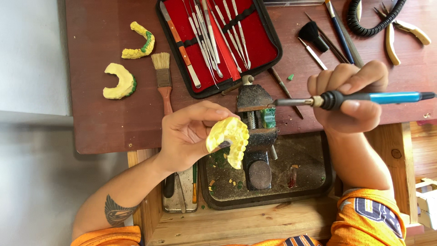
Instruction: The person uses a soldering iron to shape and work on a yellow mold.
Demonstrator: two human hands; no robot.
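A person's left hand (186,134) grips a yellow dental cast (229,139) while the right hand (350,98) clasps a blue heated tool (364,98), tip over a small vise (255,118); two casts (129,64) wait far-left on the table (100,123).

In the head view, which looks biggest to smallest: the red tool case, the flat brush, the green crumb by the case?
1. Red tool case
2. Flat brush
3. Green crumb
All lie on the table, so nearness hardly matters.

- Your left hand (184,136) is bare; a dark tattoo (117,212) marks that forearm.
- Your right hand (350,98) is bare too.
- You wear orange short sleeves (368,218) with dark, white-edged lettering.
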